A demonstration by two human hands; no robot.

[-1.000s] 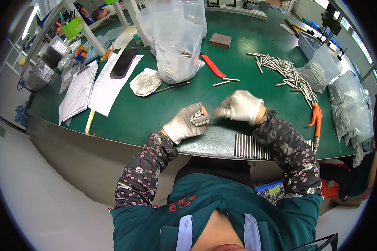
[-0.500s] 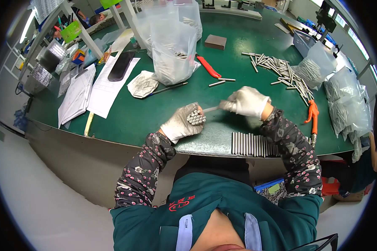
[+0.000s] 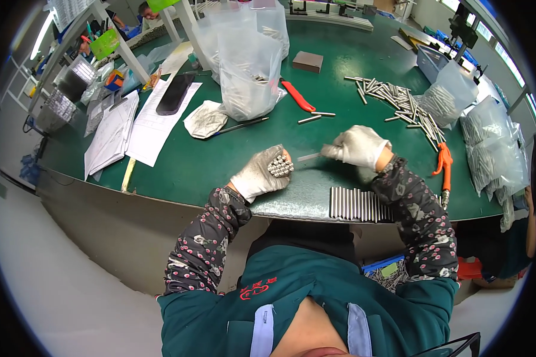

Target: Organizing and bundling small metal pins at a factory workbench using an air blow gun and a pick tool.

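Observation:
My gloved left hand (image 3: 257,177) is wrapped round a bundle of metal pins (image 3: 280,166), whose round ends face up toward me. Just right of it, my gloved right hand (image 3: 358,147) pinches one end of a single metal pin (image 3: 308,157), slightly blurred, that points toward the bundle across a short gap. Below my right forearm, a neat row of metal pins (image 3: 354,204) lies side by side along the table's near edge, its right end hidden by the sleeve. Farther back to the right is a loose heap of pins (image 3: 399,101).
On the green table (image 3: 232,152) stand clear bags of pins (image 3: 250,77) and more filled bags (image 3: 491,143) at right. An orange air gun (image 3: 443,166), a red-handled tool (image 3: 298,96), a brown block (image 3: 308,61), a phone (image 3: 174,94), papers (image 3: 110,137) and a pen (image 3: 238,127) lie about.
My right hand has shifted slightly right and away from my left hand, with the pin still in its fingers. The left hand keeps its hold on the bundle, almost in place.

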